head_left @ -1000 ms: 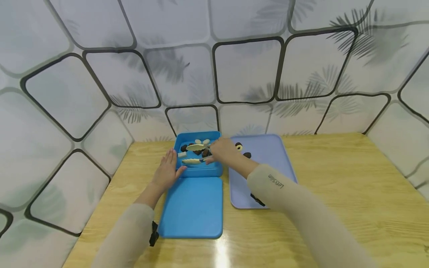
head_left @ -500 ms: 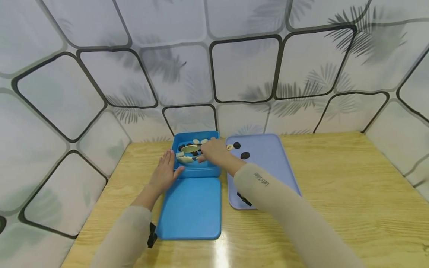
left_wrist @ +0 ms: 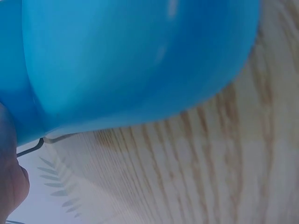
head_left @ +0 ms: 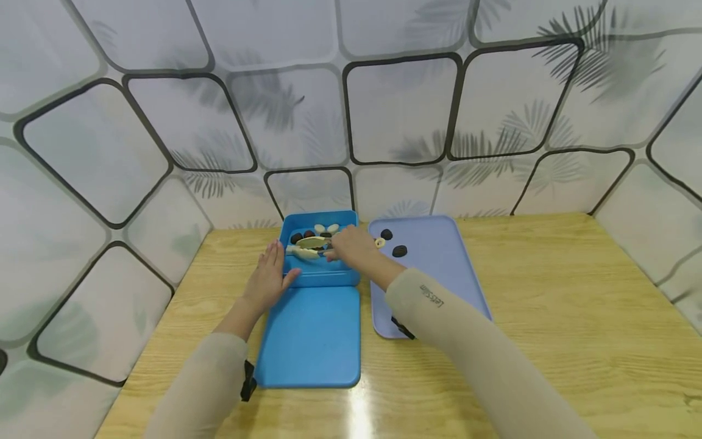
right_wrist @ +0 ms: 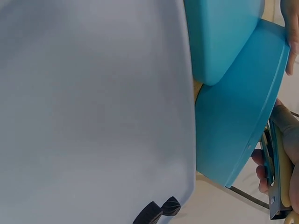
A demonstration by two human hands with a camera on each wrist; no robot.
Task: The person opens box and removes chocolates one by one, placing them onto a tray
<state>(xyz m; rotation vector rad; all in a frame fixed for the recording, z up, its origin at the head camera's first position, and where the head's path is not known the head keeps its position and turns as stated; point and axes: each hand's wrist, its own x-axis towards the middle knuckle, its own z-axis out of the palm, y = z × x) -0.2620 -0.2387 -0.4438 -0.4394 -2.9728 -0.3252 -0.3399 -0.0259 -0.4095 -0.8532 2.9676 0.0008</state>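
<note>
Right hand: your right hand (head_left: 351,245) holds the tongs (head_left: 311,245). Your fingers curl around the handle, and the tong tips reach out past your grip, over the blue box (head_left: 320,275).
Left hand: your left hand (head_left: 270,274) lies flat and loose against the side of the blue box. It holds nothing. Its fingers touch the box wall.
What changed: a second ago the two tong arms stood apart, one nearer you than the other. Now they lie close together and lower in the box. Your right hand has moved only a little.
What that means: it looks like the tongs are closing on a piece in the box, but the pieces are too small to tell which one.
Blue box: it holds small dark pieces (head_left: 297,237) and pale pieces (head_left: 320,228), mostly on the far side of your grip.
Blue lid: the lid (head_left: 309,337) lies flat on the tabletop (head_left: 548,305), on the near side of the box, closer to you than your grip.
Purple tray: the tray (head_left: 439,268) sits just beside your right grip, away from the box. Two dark pieces (head_left: 400,250) and a pale ring (head_left: 379,242) lie on it near your knuckles.
</note>
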